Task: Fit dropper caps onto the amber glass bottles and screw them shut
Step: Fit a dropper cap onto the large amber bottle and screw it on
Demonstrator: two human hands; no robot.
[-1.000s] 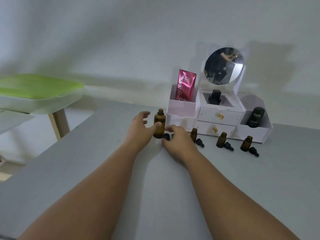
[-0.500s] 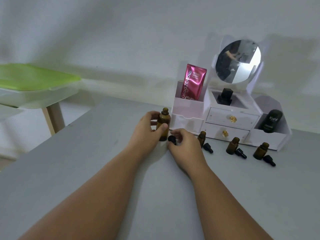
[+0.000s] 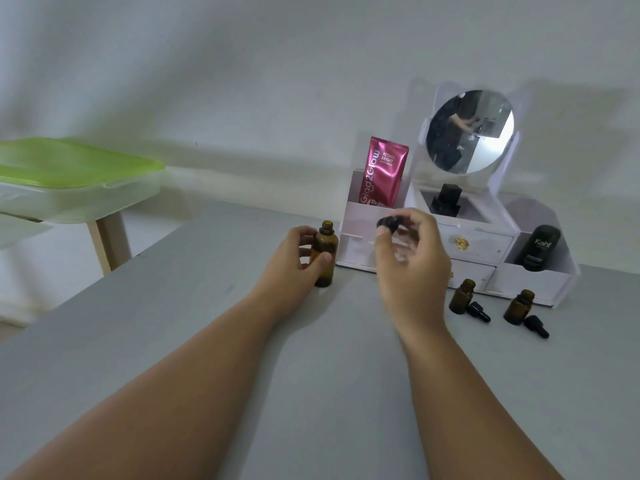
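Containers. The white organiser [image 3: 360,220] stands at the back of the tabletop [image 3: 311,375], with a round mirror [image 3: 469,131] on top.
- Left compartment: one pink sachet [image 3: 382,174], upright.
- Centre tray, below the mirror: one black bottle [image 3: 446,199].
- Right compartment: one black tube [image 3: 538,247], leaning back.
- Two drawers, both closed. The gold knob [image 3: 460,242] of the upper one is visible.

Small amber bottle A [image 3: 460,297] and small amber bottle B [image 3: 517,306] stand upright on the tabletop in front of the organiser, necks uncapped. Loose cap A [image 3: 479,311] lies on its side just beside bottle A, and loose cap B [image 3: 536,326] lies the same way beside bottle B. I cannot tell whether any bottle holds liquid.

A bin with a green lid [image 3: 69,168] sits off to the left, apart from the tabletop.

Task items and fingers. My left hand [image 3: 294,258] grips the tall amber bottle [image 3: 325,251]. The thumb lies across its front and the fingers [image 3: 304,252] curl round its far side. The bottle stands upright on the tabletop, just left of the organiser's corner, with its threaded neck uncapped and clear above my grip.

My right hand [image 3: 412,261] is raised off the tabletop and pinches the dropper cap [image 3: 389,223] between thumb and forefinger. The cap sits at the tips of these fingers, to the right of the tall bottle's neck and at about its height, not touching it. What hangs below the cap is blurred against my palm.
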